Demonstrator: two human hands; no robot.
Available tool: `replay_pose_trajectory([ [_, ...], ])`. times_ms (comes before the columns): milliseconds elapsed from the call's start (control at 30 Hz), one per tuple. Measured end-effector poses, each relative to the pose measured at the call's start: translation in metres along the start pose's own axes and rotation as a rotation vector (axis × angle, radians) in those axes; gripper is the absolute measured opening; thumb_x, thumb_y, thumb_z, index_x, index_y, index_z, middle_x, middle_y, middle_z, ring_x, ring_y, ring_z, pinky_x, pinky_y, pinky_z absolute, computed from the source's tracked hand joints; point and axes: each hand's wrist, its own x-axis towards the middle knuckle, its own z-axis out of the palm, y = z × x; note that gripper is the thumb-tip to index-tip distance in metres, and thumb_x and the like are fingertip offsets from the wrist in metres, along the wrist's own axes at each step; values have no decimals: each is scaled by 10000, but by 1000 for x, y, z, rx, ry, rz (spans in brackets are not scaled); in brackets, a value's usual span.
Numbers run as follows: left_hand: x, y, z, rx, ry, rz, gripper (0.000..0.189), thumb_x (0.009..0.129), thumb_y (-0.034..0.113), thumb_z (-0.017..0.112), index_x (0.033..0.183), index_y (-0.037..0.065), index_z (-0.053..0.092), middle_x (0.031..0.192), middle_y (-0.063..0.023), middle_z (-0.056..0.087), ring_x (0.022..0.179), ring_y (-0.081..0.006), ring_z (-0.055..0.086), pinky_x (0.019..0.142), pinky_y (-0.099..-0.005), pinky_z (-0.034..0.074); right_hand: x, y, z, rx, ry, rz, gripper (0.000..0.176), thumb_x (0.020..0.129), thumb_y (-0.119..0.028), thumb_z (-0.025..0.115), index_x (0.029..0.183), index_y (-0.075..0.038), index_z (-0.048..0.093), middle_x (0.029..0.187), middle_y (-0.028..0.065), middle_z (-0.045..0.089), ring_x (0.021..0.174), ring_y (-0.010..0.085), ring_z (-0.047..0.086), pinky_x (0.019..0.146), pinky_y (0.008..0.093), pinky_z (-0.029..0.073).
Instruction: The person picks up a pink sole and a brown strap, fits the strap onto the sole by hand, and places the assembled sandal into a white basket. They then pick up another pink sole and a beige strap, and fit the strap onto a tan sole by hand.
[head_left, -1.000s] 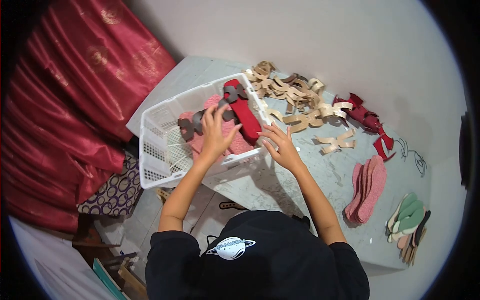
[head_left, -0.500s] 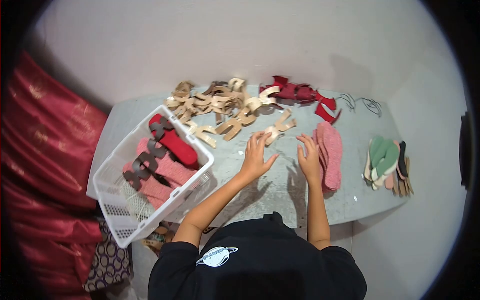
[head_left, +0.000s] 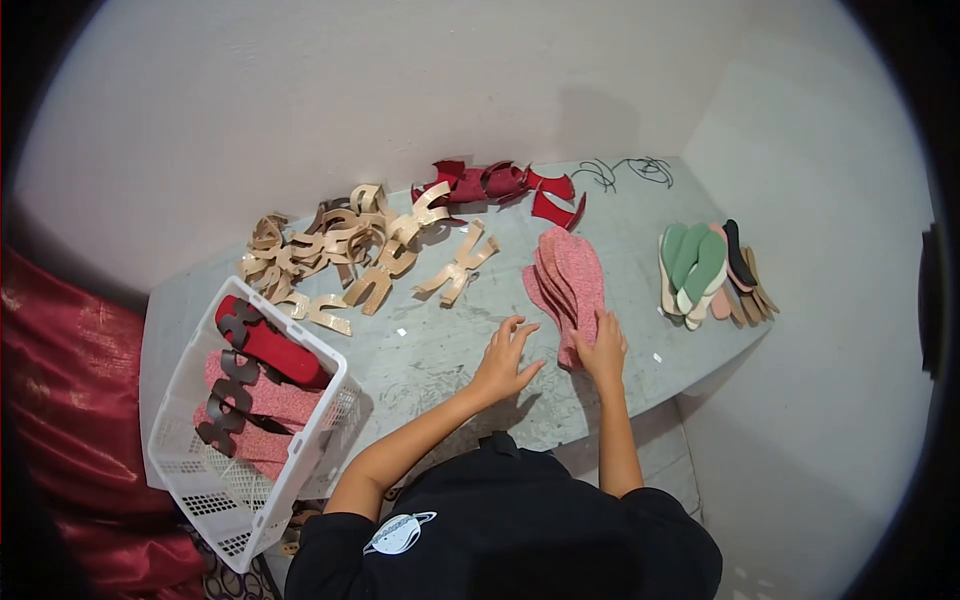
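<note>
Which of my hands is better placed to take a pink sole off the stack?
Right, most likely: your right hand is at the near end of the pink soles, apparently touching them, while your left hand hovers to their left, with a gap between.

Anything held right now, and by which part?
Left grip holds nothing. Right grip is at the near end of the pink insole stack; whether it's actually holding can't be told.

One pink sole stack (head_left: 582, 272), one basket (head_left: 298, 465), two hands (head_left: 498, 367) (head_left: 603, 357).
</note>
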Motion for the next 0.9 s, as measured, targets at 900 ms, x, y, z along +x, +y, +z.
replay_pose_trajectory([
  [900, -11, -30, 3, -395, 81, -356, 525, 818, 183, 637, 1264, 61, 388, 1182, -119, 426, 1009, -194, 497, 817, -276, 436, -27, -69, 7, 407, 250, -250, 570, 733, -144, 637, 1238, -9, 411, 1210, 213, 420, 1156, 370, 396, 980, 427, 311],
])
